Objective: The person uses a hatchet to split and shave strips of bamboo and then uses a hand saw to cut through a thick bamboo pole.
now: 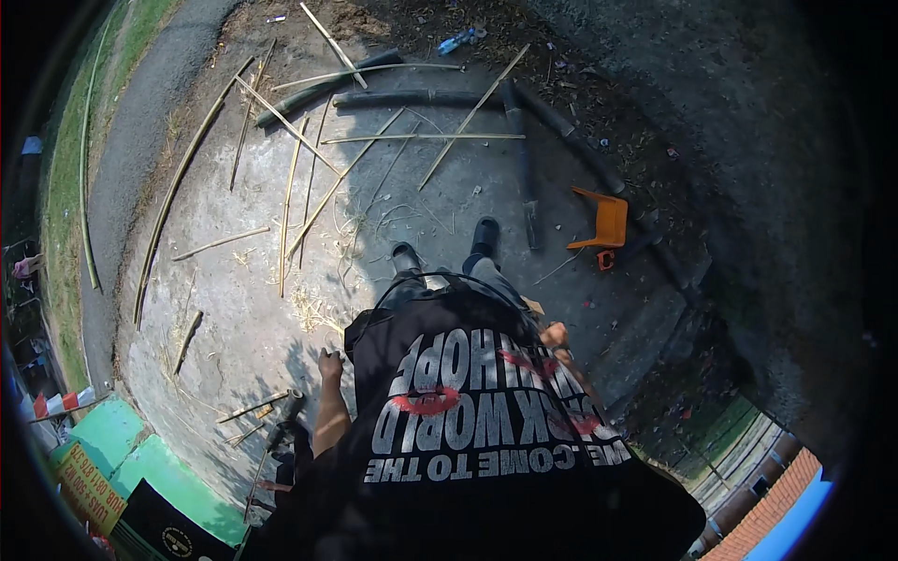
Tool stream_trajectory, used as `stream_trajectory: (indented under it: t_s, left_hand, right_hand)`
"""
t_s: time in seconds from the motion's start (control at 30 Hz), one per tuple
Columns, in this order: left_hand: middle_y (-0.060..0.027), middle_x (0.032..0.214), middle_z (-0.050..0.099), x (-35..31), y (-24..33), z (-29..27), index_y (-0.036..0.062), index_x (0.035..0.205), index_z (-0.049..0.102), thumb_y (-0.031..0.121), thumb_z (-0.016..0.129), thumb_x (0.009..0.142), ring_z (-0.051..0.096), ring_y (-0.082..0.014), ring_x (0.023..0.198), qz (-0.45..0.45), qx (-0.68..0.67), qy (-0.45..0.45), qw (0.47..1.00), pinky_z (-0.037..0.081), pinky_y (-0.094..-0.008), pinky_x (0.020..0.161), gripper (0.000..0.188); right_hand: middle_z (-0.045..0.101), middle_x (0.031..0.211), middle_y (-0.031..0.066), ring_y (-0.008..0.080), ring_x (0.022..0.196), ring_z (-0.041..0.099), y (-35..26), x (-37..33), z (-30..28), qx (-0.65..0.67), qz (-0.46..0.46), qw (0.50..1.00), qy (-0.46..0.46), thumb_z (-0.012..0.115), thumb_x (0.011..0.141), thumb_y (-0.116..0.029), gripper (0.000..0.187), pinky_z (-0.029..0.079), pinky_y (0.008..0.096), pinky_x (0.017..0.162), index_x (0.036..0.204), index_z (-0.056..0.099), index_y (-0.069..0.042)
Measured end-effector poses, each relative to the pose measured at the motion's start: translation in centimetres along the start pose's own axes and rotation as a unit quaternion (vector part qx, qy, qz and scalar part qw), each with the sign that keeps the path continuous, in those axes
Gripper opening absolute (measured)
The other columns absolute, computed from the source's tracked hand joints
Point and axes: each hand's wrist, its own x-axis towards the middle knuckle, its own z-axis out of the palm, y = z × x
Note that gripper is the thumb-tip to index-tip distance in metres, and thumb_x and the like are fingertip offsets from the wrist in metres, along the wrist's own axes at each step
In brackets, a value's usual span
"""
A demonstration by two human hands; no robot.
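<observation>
My left hand hangs beside my black shirt with its fingers curled in, and nothing shows in it. At my right hip my right hand is closed, its fingers partly hidden. A small tan piece shows just ahead of it at the shirt's edge; whether the hand grips it I cannot tell. Ahead of my feet, split bamboo strips lie loosely crossed on the concrete ground. Beyond them rest thick dark bamboo poles. Neither hand touches these.
An orange plastic chair lies to the right, with a small orange object beside it. A long bamboo strip curves along the left. Bamboo shavings are scattered near my feet. Another person is at the lower left, beside short bamboo pieces.
</observation>
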Motion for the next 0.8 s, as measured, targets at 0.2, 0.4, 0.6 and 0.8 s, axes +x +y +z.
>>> stream_trajectory:
  t_s: [0.2,0.4,0.6,0.8]
  left_hand:
    - [-0.0226,0.132,0.065,1.1,22.0,7.8,0.0029,0.142,0.056,0.020,0.068,0.095,0.072,-0.0305,0.101,0.313,0.138,-0.001,0.940,0.056,-0.0392,0.090,0.051]
    - [-0.0214,0.127,0.069,-3.8,30.0,12.5,0.0017,0.138,0.058,0.015,0.064,0.099,0.071,-0.0295,0.107,0.314,0.099,-0.068,0.942,0.054,-0.0371,0.093,0.042]
    - [-0.0208,0.112,0.074,-1.2,27.2,11.6,0.0024,0.130,0.065,0.025,0.066,0.093,0.072,-0.0316,0.104,0.270,0.245,-0.046,0.930,0.056,-0.0384,0.091,0.044]
    - [-0.0219,0.107,0.074,1.9,26.1,10.1,-0.0003,0.129,0.063,0.019,0.066,0.094,0.074,-0.0250,0.088,0.234,0.134,0.016,0.963,0.058,-0.0366,0.080,0.041]
  right_hand:
    - [0.071,0.115,0.0273,0.0387,0.112,0.068,-7.3,18.5,-16.8,0.246,0.260,0.876,-0.325,0.079,0.078,-0.043,0.050,0.053,0.0428,0.094,0.100,0.076,0.002]
    - [0.065,0.067,0.0067,0.0171,0.050,0.058,-2.8,27.0,-24.9,0.442,0.260,0.829,-0.225,0.077,0.086,-0.024,0.025,0.044,0.0366,0.047,0.085,0.069,0.001]
    - [0.061,0.064,0.0057,0.0175,0.053,0.057,1.7,28.7,-25.8,0.539,0.274,0.788,-0.114,0.073,0.090,-0.019,0.021,0.045,0.0370,0.054,0.086,0.067,0.000]
    - [0.059,0.064,0.0052,0.0177,0.049,0.055,-0.3,24.0,-17.8,0.599,0.370,0.687,-0.178,0.066,0.094,-0.017,0.014,0.045,0.0358,0.047,0.090,0.065,-0.004]
